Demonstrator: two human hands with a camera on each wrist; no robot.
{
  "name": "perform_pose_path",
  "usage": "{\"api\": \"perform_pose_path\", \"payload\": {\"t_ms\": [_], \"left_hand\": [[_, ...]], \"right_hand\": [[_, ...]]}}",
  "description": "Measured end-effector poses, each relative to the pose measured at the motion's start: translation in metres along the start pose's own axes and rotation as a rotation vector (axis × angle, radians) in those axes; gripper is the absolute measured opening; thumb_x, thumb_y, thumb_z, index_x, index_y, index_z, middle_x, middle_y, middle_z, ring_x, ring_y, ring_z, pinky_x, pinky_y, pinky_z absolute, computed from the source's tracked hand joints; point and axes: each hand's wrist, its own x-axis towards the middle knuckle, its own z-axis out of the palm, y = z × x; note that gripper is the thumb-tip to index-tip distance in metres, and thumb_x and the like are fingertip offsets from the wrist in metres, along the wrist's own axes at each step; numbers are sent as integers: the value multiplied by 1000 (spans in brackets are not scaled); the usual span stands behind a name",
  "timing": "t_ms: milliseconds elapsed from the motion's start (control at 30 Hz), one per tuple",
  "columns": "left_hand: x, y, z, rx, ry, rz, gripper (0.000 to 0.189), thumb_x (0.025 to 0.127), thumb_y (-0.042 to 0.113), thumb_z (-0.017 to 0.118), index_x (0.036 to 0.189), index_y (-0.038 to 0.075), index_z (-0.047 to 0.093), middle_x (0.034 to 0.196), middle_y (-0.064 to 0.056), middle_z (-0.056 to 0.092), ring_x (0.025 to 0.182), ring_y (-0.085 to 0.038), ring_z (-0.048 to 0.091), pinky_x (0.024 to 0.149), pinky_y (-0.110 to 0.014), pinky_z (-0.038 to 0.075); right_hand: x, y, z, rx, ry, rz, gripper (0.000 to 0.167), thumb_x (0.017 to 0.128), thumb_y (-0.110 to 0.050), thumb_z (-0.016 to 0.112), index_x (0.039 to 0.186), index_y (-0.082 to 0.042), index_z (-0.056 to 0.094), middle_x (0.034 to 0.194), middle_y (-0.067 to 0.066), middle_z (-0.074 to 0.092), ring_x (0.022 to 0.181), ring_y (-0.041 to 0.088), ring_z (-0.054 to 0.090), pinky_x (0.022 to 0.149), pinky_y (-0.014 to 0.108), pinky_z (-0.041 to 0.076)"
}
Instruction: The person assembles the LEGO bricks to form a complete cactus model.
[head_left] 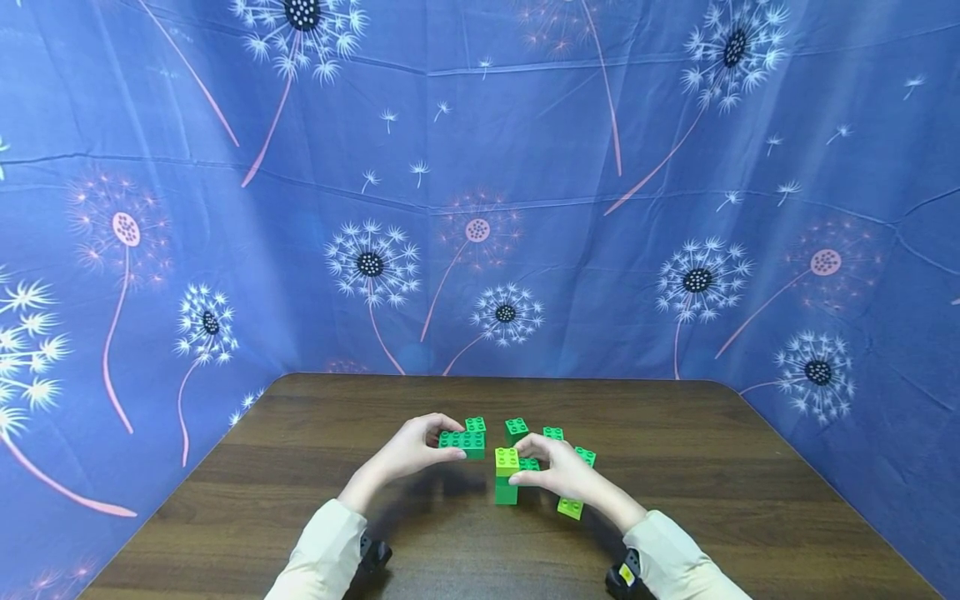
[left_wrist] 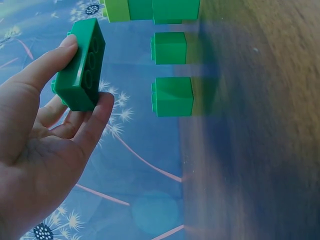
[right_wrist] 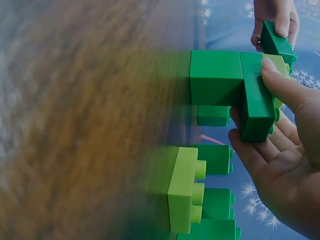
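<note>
Here, nearer us, our right grip [head_left: 558, 472] pinches the middle brick [right_wrist: 254, 100] of the stack [head_left: 506, 478]; just left and slightly beyond, our left grip [head_left: 408, 443] pinches the long green brick [head_left: 462, 444], raised above the bench [head_left: 450, 558] at that palm's right, long axis sideways toward the stack.

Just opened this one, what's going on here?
At a wooden table, a person's left hand holds a long green toy brick above the surface. Their right hand grips the middle brick of a small stack, between a green brick below and a lime brick on top. More bricks stand nearby.
</note>
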Motion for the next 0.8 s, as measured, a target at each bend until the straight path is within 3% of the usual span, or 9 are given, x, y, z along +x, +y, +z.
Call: {"api": "perform_pose_path", "payload": {"t_ms": [267, 567, 800], "left_hand": [[1, 2, 2, 9, -2, 4, 35, 81, 23, 74, 110, 5, 64, 102, -8, 65, 81, -10, 61, 71, -21, 50], [4, 3, 5, 15, -4, -2, 36, 81, 25, 74, 111, 7, 64, 106, -7, 65, 88, -15, 61, 76, -25, 50], [3, 12, 8, -6, -11, -14, 35, 82, 17, 72, 113, 2, 62, 104, -11, 64, 84, -16, 60, 72, -25, 50]], "right_hand": [[1, -1, -3, 40, -37, -6, 34, 82, -31, 72, 105, -10, 59, 113, 7, 63, 115, 32, 56, 91, 45, 46], [2, 0, -4, 73, -51, 12, 31, 84, -25, 70, 108, -9, 59, 115, 7, 63, 117, 32, 54, 93, 49, 45], [1, 2, -2, 109, -28, 26, 31, 84, -24, 70, 109, -8, 60, 118, 11, 62, 119, 35, 53, 95, 50, 44]]}}
